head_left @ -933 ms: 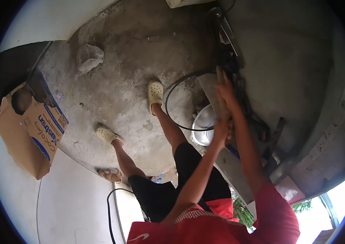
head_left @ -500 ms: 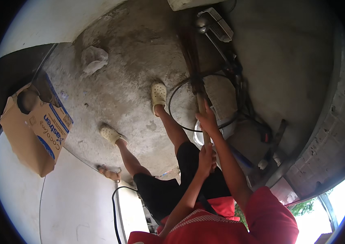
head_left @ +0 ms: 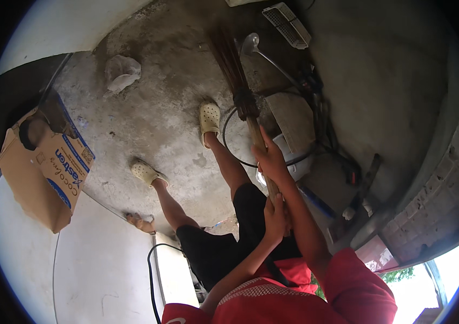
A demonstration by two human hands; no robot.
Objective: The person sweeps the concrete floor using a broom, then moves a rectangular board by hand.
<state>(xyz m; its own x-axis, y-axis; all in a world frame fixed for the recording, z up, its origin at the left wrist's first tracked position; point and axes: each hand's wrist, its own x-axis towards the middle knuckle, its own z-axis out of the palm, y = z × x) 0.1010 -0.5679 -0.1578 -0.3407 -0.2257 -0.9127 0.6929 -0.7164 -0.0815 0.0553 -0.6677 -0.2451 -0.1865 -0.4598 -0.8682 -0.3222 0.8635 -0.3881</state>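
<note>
Both hands are clenching the broom (head_left: 240,86): right hand (head_left: 270,162) farther, left hand (head_left: 276,216) nearer, probably mid-sweep across the concrete floor (head_left: 153,113); next needs a pull.

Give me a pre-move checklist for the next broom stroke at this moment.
1. Right hand wrapped on the broom handle: ok.
2. Left hand gripping the handle lower down: ok.
3. Bristles touching the concrete floor: cannot tell.
4. Feet in pale clogs apart from the bristles: ok.
5. Black cable loop lying right beside the broom: not ok.
6. Crumpled plastic bag away from the bristles: ok.
</note>
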